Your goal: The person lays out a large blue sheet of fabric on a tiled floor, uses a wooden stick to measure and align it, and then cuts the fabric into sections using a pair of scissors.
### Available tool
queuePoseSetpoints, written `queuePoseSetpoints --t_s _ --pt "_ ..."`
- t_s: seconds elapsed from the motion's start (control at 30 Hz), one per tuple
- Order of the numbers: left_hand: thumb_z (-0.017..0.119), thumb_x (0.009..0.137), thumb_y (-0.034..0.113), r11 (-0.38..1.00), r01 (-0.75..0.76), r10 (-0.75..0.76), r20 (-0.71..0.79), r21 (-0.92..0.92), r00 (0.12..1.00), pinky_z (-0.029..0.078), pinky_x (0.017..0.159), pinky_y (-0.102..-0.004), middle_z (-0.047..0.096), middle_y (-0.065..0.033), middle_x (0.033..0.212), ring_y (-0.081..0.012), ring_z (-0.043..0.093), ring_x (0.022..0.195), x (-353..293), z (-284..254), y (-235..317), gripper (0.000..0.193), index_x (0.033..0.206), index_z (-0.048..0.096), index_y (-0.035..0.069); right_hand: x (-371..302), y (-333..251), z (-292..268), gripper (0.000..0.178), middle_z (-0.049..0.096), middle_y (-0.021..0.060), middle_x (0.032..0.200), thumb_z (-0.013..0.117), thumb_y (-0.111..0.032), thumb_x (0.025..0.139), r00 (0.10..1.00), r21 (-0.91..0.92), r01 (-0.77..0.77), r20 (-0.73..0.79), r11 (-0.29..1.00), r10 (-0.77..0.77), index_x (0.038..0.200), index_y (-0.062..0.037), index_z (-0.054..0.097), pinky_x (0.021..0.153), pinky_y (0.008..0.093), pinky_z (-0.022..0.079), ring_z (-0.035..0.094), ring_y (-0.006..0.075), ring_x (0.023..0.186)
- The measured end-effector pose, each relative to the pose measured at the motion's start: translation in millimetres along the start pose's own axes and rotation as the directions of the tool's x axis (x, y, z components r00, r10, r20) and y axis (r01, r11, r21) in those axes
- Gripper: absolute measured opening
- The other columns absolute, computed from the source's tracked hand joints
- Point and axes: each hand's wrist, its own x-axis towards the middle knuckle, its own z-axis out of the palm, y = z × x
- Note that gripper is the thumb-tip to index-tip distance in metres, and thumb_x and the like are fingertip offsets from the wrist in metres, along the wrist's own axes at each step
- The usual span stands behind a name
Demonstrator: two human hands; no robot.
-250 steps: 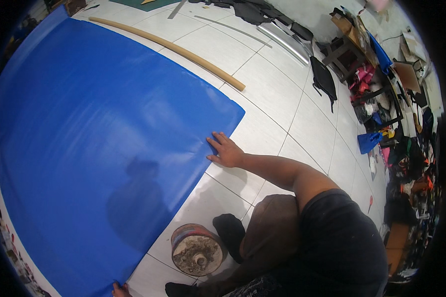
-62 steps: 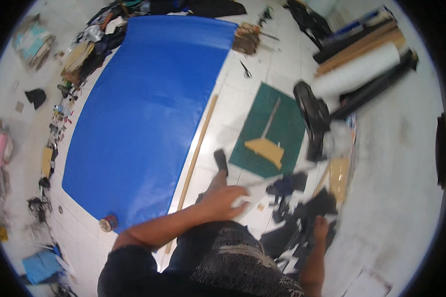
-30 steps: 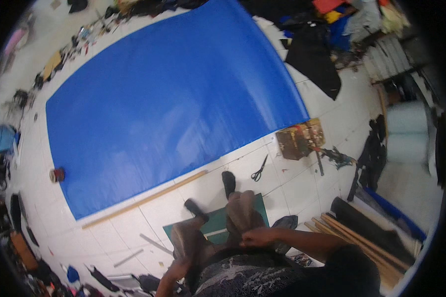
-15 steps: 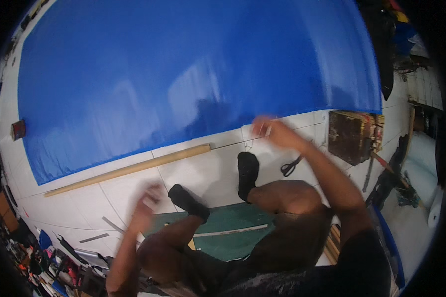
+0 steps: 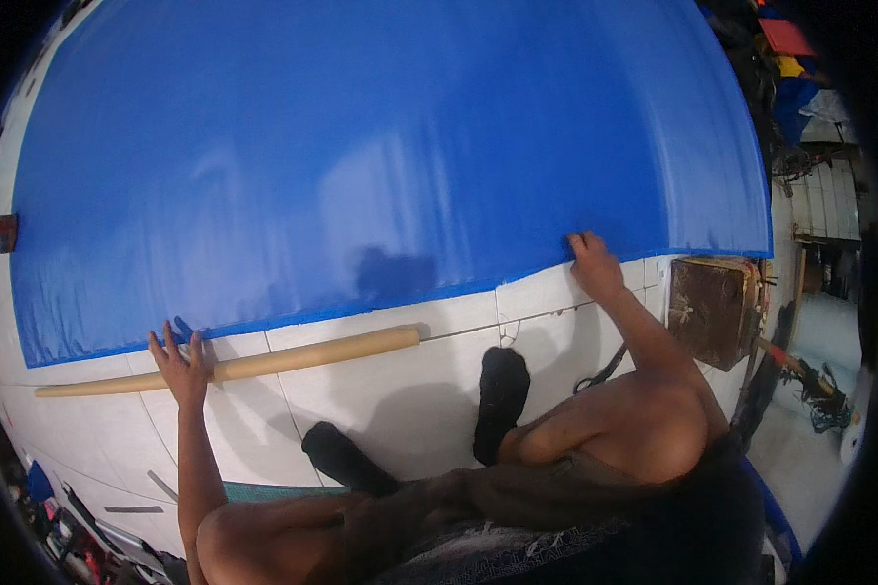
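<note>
A large glossy blue sheet (image 5: 312, 156) lies spread over the floor in front of me. My left hand (image 5: 180, 370) has its fingers spread, with the fingertips on the sheet's near edge. That hand crosses over a long tan cardboard tube (image 5: 312, 353), which lies roughly along the edge. Farther right, my right hand (image 5: 596, 268) has its fingers bent over the same edge and seems to pinch it; the thumb is mostly hidden. Close to my right knee, dark-handled scissors (image 5: 603, 372) are partly covered by my leg.
White floor tiles (image 5: 400, 375) lie under my feet in dark socks. A worn brown block (image 5: 710, 307) stands at the sheet's right corner. A small dark block (image 5: 5, 234) rests at its left edge. Part of a green mat (image 5: 273, 492) shows beneath my leg. Clutter lines both sides.
Both hands have moved onto the sheet's near edge, the left one forward and leftward, the right one to the right. I have leaned forward, and my legs cover more of the green mat.
</note>
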Motion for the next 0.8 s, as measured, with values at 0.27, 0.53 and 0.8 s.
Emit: queuePoseSetpoints --t_s 0.27,0.53,0.8 --pt "0.063 0.090 0.045 0.968 0.097 -0.078 0.093 -0.230 0.993 0.034 0.109 -0.0479 0.027 -0.0334 0.148 -0.0465 0.032 0.136 18 12 -2 0.065 0.141 0.044 0.009 16 9 10 0.024 0.060 0.0122 0.094 0.065 -0.012 0.074 0.941 -0.033 0.219 -0.259 0.975 -0.220 0.097 -0.0073 0.063 0.077 0.0453 0.052 0.061 0.0314 0.094" --pt "0.068 0.088 0.040 0.974 0.087 -0.083 0.030 -0.210 0.996 0.034 0.108 -0.0482 0.029 -0.0353 0.144 -0.0472 0.034 0.134 14 10 -4 0.064 0.139 0.046 0.007 35 -44 3 0.019 0.062 0.0127 0.088 0.065 -0.013 0.072 0.903 -0.033 0.361 -0.237 0.932 -0.358 0.089 -0.0071 0.063 0.076 0.0460 0.052 0.062 0.0330 0.087" --pt "0.066 0.088 0.047 0.998 0.038 -0.038 -0.007 0.040 0.999 0.031 0.108 -0.0539 0.033 -0.0311 0.146 -0.0513 0.032 0.133 9 9 3 0.066 0.140 0.047 0.012 -7 17 8 0.026 0.060 0.0111 0.096 0.069 -0.014 0.073 0.979 -0.068 0.104 -0.169 0.992 -0.114 0.097 -0.0084 0.062 0.080 0.0451 0.047 0.060 0.0318 0.096"
